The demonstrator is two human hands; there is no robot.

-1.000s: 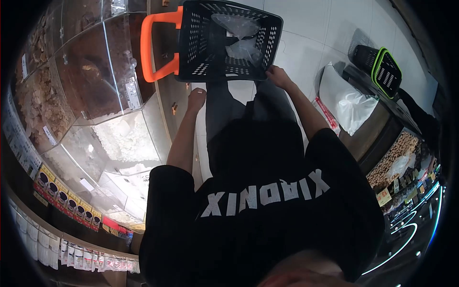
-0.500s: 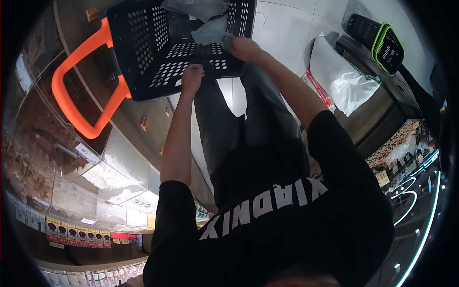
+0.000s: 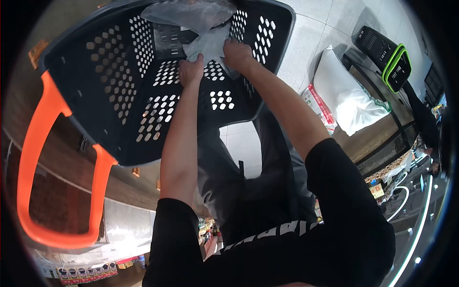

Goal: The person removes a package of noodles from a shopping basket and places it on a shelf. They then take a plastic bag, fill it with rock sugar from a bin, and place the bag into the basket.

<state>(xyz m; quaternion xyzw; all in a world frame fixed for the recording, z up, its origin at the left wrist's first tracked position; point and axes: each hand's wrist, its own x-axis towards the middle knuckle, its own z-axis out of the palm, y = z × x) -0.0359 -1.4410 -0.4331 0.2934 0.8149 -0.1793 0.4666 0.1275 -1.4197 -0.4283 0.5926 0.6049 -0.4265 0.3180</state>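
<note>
Right fingers: from my remote post I am closing the right hand [image 3: 237,54] on the whitish plastic bag [image 3: 209,42], bunching its edge, probably because thin film is slipping easily.
Left fingers: I am curling the left hand [image 3: 191,71] beside that bag, thumb raised at its edge – whether it is pinching film, I cannot tell.
Whitish bag: it is lying inside the dark basket [image 3: 103,79], between my reaching hands.
Clear bag: it is resting farther in [image 3: 189,14].
Orange handle: it is sticking out leftward [image 3: 33,148] – leaving the opening unobstructed for both arms.
</note>
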